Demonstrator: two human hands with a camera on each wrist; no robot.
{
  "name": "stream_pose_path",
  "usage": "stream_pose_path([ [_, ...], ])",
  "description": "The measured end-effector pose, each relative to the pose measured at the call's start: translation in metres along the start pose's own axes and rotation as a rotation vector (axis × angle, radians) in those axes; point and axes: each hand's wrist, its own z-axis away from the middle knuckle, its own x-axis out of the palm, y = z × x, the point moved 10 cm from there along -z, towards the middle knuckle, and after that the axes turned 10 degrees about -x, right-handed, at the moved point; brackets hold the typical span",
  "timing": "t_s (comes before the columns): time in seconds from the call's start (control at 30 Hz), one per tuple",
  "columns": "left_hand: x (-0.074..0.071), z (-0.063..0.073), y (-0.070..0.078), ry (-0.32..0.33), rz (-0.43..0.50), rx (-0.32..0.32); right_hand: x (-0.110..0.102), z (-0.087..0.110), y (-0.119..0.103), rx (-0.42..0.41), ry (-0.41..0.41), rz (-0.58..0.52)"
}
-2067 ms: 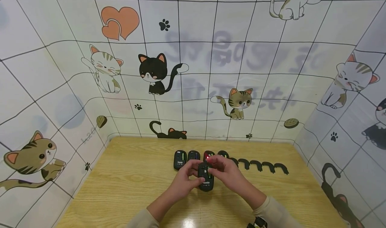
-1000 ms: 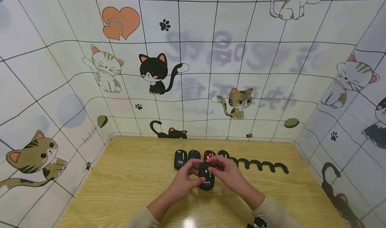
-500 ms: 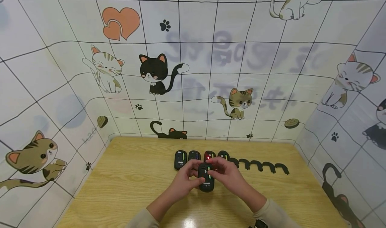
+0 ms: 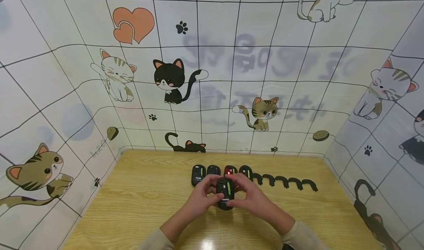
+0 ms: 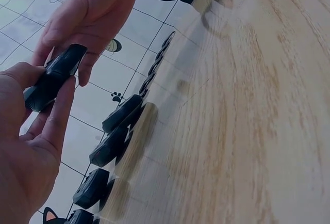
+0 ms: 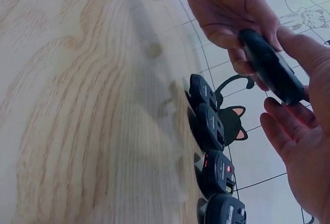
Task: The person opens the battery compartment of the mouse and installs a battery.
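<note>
A black computer mouse (image 4: 224,191) is held underside up over the table, a green battery showing in its open slot. My left hand (image 4: 202,198) grips its left side, thumb on the underside and fingers round the far edge. My right hand (image 4: 251,196) holds it from the right, thumb at the near end and fingers by the far end. Seen edge-on in the left wrist view, the mouse (image 5: 54,79) sits between both hands' fingers. In the right wrist view the left hand (image 6: 232,17) pinches it while my right fingers curve below its lower end.
Several upturned mice stand in a row at the back: a black mouse (image 4: 198,175) at the left end, a red-lit mouse (image 4: 230,169) further along. Thin curved black pieces (image 4: 281,181) continue the row rightward. A cat-print tiled sheet (image 4: 215,77) surrounds the wooden table (image 4: 132,191).
My right thumb has moved from the battery slot down to the near end of the mouse, uncovering the green battery. The left hand keeps its grip; the row has not moved.
</note>
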Motion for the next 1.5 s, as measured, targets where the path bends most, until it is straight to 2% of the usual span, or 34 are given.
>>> stream_pose_path([
  [0.23, -0.002, -0.002, -0.003, 0.006, 0.024, -0.028, 0.007, 0.005, -0.001, -0.038, -0.048, 0.064],
  [0.53, 0.000, -0.002, -0.005, -0.015, 0.059, -0.054, 0.006, 0.006, -0.004, -0.061, -0.040, 0.137],
  [0.7, 0.002, -0.002, -0.002, -0.023, 0.018, -0.030, 0.004, 0.005, -0.003, -0.037, -0.028, 0.151],
  [0.93, 0.010, 0.000, 0.003, -0.145, -0.066, 0.035, 0.000, 0.008, 0.002, -0.010, -0.021, 0.111],
  [1.0, 0.010, 0.001, 0.003, -0.160, -0.091, 0.047, 0.000, 0.009, 0.004, -0.010, -0.022, 0.106],
  [1.2, 0.006, 0.002, 0.005, -0.142, -0.154, 0.067, 0.004, 0.007, 0.005, -0.008, -0.040, 0.105],
  [1.5, -0.007, 0.005, 0.005, -0.106, -0.201, 0.094, 0.013, -0.001, 0.006, 0.031, -0.094, 0.107],
])
